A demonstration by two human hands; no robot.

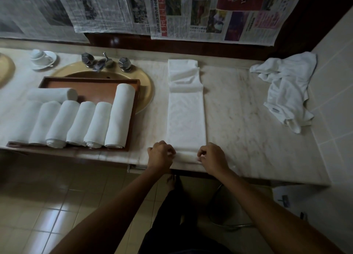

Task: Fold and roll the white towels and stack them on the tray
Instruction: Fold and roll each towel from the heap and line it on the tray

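Both hands, left hand (pixel 161 154) and right hand (pixel 211 156), pinch with curled fingers the near end of the folded towel (pixel 186 116) lying lengthwise on the counter (pixel 248 120). Uneven rolling could skew it; the bunched far end may lump.

On the bench (pixel 238 120), the tray (pixel 91 82) of rolled towels (pixel 80 122) lies left of the folded towel (pixel 186 116), a crumpled towel (pixel 286 89) to the right.
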